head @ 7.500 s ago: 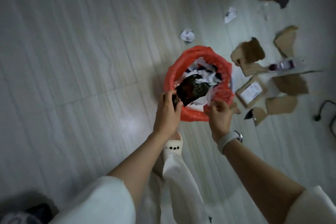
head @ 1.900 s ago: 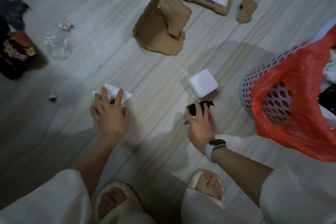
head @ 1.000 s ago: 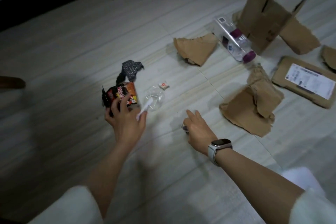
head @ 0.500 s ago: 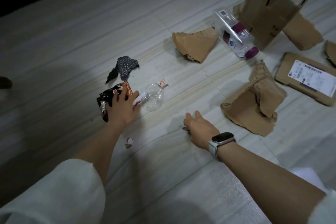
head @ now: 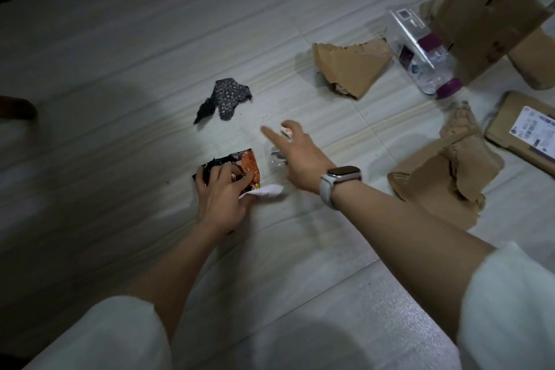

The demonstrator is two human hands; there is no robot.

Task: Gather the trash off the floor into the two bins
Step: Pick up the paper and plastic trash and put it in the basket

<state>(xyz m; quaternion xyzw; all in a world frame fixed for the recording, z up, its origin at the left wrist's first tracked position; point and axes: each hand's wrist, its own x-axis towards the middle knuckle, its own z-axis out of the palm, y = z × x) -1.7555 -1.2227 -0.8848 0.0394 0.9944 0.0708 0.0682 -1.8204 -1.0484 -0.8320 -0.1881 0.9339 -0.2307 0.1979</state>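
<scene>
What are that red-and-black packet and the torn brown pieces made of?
The packet under the left hand looks like glossy printed plastic film: it crinkles and glints. The torn brown pieces look like matte cardboard, with ragged, fibrous edges.

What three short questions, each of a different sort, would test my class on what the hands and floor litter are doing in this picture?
1. True or false: the left hand grips a red-and-black snack wrapper.
2. Which lies farther from the person: A, the dark crumpled scrap, or B, the white paper?
3. Fill in: the right hand wears a ____ on its wrist.

Key: 1 true; 2 A; 3 watch.
</scene>
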